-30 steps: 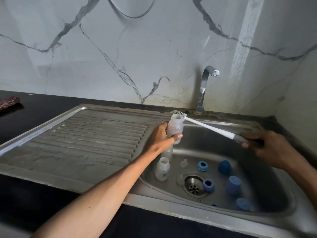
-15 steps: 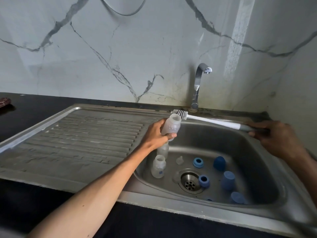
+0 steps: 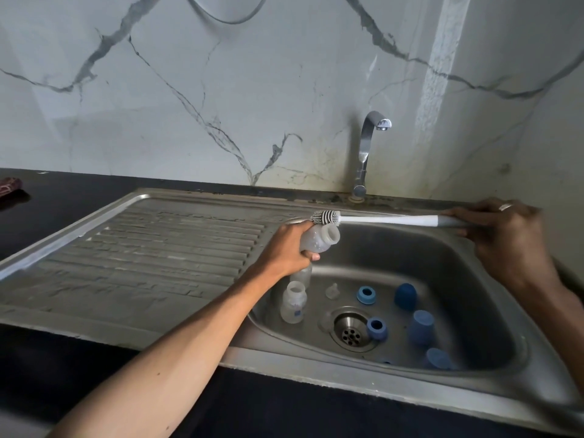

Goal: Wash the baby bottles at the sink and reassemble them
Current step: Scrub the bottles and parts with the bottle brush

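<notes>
While my left hand [image 3: 292, 248] is wrapped around one clear baby bottle [image 3: 319, 241], fingers curled about its body and its open mouth tipped toward the tap side, my right hand [image 3: 502, 230] is closed around the grey grip of the bottle brush [image 3: 388, 219]. I hold the brush nearly level, and its bristle head sits just above the bottle's neck, outside the mouth, so nothing is being scrubbed inside at this instant. The bottle hangs over the left edge of the sink basin [image 3: 474, 263], well above the drain [image 3: 351, 333].

I judge the job to be early. Every bottle is still apart: a second bottle [image 3: 294, 301] stands upright to the left of the drain, and a third [image 3: 302, 275] stands just behind it, partly covered by my hand. A clear teat [image 3: 331, 290] lies behind the drain, one blue ring [image 3: 366, 294] behind it and another [image 3: 376, 328] just to its right, and three blue caps [image 3: 406, 296] sit farther right of the drain. The tap [image 3: 368, 143], at the back of the basin, shows no water running. Brushing, rinsing and all reassembly seem to remain.

Some things I cannot settle. Whether the bottle in my hand is soapy or only cloudy is unclear. Something pale lies just left of the drain, perhaps another teat, too faint to name. A bit of blue at the basin's front wall is cut off by the rim. Far left of the drain, past the draining board [image 3: 151, 254], a reddish patterned cloth [image 3: 11, 186] is cropped by the frame edge.
</notes>
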`<action>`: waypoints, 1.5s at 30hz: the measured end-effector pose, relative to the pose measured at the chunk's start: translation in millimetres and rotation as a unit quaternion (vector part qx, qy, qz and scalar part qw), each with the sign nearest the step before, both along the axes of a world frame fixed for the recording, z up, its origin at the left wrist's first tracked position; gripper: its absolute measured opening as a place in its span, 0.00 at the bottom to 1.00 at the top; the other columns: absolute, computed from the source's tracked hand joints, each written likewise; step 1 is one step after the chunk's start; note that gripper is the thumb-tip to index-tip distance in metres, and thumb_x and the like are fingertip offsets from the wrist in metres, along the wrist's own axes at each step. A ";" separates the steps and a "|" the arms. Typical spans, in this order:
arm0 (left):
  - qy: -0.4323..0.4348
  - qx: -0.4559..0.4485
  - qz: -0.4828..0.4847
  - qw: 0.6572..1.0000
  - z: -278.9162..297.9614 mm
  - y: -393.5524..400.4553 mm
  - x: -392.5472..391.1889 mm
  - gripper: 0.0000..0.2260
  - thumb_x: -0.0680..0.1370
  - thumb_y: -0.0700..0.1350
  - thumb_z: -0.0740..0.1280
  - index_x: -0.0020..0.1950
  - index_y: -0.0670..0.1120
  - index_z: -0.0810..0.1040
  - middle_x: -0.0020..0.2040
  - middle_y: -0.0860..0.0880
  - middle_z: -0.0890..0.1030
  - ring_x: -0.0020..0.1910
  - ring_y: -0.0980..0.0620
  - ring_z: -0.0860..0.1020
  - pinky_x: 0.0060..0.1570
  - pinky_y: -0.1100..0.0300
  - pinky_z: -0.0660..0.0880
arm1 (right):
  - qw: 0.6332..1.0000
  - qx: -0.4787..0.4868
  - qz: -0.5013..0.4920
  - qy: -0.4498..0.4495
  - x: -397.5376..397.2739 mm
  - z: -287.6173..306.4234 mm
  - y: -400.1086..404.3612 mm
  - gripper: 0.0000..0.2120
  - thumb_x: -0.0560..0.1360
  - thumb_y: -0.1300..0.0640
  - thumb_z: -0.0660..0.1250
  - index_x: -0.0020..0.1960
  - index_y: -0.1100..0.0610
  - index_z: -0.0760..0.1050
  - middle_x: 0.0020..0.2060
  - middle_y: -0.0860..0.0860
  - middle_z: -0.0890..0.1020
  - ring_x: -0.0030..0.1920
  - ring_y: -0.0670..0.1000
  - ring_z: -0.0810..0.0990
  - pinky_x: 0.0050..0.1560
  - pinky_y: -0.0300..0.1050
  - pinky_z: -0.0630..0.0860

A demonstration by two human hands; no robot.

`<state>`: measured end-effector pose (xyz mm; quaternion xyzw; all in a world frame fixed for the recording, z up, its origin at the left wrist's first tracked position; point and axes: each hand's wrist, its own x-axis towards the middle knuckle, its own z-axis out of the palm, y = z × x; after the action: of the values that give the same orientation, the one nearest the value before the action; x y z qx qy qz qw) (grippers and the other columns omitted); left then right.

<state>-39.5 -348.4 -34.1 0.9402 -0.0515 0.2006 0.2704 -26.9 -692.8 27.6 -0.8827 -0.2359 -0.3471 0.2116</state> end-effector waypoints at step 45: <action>0.026 -0.221 0.049 0.974 2.6 8.8 10.1 0.16 0.72 0.45 0.77 0.58 0.46 0.82 0.52 0.49 0.85 0.51 0.51 0.83 0.54 0.53 0.80 | 0.992 0.029 0.017 0.125 5.6 -6.2 -2.4 0.19 0.71 0.67 0.74 0.60 0.55 0.81 0.53 0.54 0.82 0.55 0.55 0.80 0.59 0.41 0.71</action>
<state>-29.4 -339.6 -31.6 0.8637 0.0470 0.1951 0.4623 -21.2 -695.2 21.4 -0.9085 -0.2126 -0.2373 0.2703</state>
